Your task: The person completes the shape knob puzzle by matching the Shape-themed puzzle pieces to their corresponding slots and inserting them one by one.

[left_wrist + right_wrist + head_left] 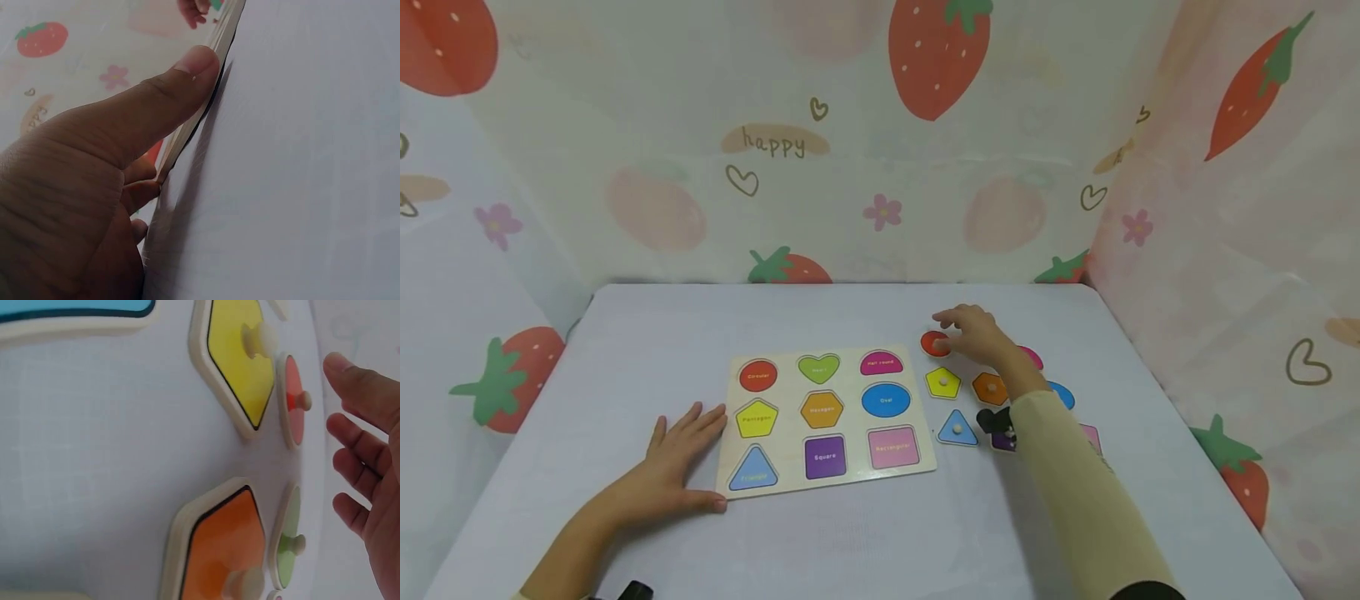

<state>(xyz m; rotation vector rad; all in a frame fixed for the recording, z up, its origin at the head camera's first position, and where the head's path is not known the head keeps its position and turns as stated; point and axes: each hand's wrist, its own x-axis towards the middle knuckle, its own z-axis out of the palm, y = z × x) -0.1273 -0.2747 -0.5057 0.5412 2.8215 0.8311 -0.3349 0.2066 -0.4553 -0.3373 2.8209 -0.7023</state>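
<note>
Head view: left hand (679, 462) is lying flat on the table (865, 542), fingers straight and spread, thumb and fingertips touching the puzzle board (925, 454) at its 9 o'clock edge and lower left corner. Board is sitting mid-table, all nine slots showing coloured shapes with no pieces in. Right hand (973, 333) is reaching out over the loose pieces at the board's 3 o'clock side, fingers relaxed, hovering at the red circle piece (932, 342); cannot tell if it is touching. Yellow pentagon piece (943, 382) is lying just at 6 o'clock of the red one, orange hexagon piece (989, 389) beside it at 3 o'clock, blue triangle piece (957, 428) lower down. More pieces are partly hiding behind the sleeve (1075, 492).

Left wrist view: thumb (181, 78) is pressing against the board edge (209, 69), other fingers tucked alongside it, nothing pinched.

Right wrist view: fingers (359, 447) are spread and loose, holding nothing, just beside the red circle piece (292, 400) at its 3 o'clock, a small gap showing. Yellow pentagon (234, 359) is at 9 o'clock of it, orange hexagon (222, 540) and a green piece (287, 540) lower.
</note>
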